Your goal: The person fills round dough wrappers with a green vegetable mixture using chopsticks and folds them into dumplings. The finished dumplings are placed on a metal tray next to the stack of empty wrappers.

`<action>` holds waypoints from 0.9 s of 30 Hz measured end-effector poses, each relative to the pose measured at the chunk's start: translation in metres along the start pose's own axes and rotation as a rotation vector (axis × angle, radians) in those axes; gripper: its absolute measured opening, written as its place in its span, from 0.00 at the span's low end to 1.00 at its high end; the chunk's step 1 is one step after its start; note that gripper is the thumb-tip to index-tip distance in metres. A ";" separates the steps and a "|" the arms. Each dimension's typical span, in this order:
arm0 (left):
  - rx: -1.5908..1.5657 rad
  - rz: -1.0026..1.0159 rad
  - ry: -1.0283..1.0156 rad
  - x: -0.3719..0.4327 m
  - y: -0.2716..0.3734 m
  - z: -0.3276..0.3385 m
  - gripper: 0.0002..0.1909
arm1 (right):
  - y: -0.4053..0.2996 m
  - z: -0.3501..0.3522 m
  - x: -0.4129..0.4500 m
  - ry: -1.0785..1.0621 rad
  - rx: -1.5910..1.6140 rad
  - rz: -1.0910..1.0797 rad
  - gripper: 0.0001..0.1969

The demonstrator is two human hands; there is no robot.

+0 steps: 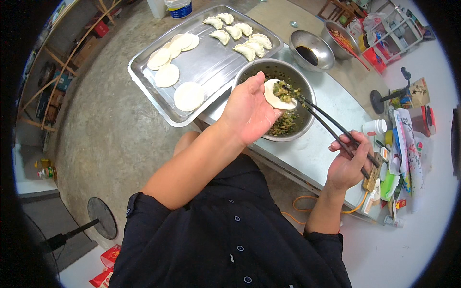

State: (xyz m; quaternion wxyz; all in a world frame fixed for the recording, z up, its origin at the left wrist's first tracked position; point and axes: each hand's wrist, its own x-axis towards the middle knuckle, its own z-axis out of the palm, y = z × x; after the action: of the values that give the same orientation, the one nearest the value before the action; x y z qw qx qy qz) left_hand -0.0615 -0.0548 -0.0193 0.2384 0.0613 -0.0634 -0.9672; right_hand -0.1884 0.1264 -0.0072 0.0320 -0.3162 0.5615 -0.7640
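Observation:
A round dumpling wrapper (271, 99) rests on the fingers of my left hand (248, 111), above a steel mixing bowl (310, 122). Chopped green filling (282, 93) is heaped on the wrapper. My right hand (351, 162) grips a pair of dark chopsticks (329, 129), whose tips touch that heap. More filling (284, 124) lies in the bowl, partly hidden by my left hand. Beyond the bowl is a metal tray (196, 77). It carries loose round wrappers (167, 75) toward the left and several folded dumplings (236, 32) toward the far right.
A steel bowl with dark liquid (312, 39) stands behind the mixing bowl. Another metal bowl (342, 39) holds food and a red utensil. Bottles, packets and a power strip (374, 172) crowd the table's right end. An orange cord (299, 203) hangs below. The tray overhangs the table's edge.

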 end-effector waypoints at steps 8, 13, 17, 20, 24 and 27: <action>0.023 -0.024 0.019 -0.005 0.002 0.003 0.26 | -0.001 -0.006 0.001 -0.107 -0.024 -0.211 0.23; 0.045 0.035 0.041 -0.013 0.008 0.005 0.26 | -0.014 -0.005 0.014 0.065 0.059 -0.102 0.23; 0.012 0.110 0.014 -0.026 0.020 0.004 0.27 | -0.010 -0.006 0.027 0.116 -0.030 0.018 0.22; 0.007 0.170 0.049 -0.036 0.027 0.010 0.28 | -0.008 0.006 0.024 -0.050 -0.199 0.088 0.17; -0.042 0.156 0.042 -0.048 0.035 0.004 0.27 | -0.001 0.019 0.016 -0.113 -0.322 0.099 0.15; -0.085 0.141 0.021 -0.053 0.038 -0.003 0.27 | 0.001 0.025 0.013 -0.119 -0.321 0.090 0.14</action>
State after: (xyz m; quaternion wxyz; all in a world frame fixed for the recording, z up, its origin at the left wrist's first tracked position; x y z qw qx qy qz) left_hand 0.0029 -0.0632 -0.0119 0.3092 0.0564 -0.0238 -0.9490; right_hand -0.1866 0.0998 0.0019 0.0486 -0.3364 0.6870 -0.6422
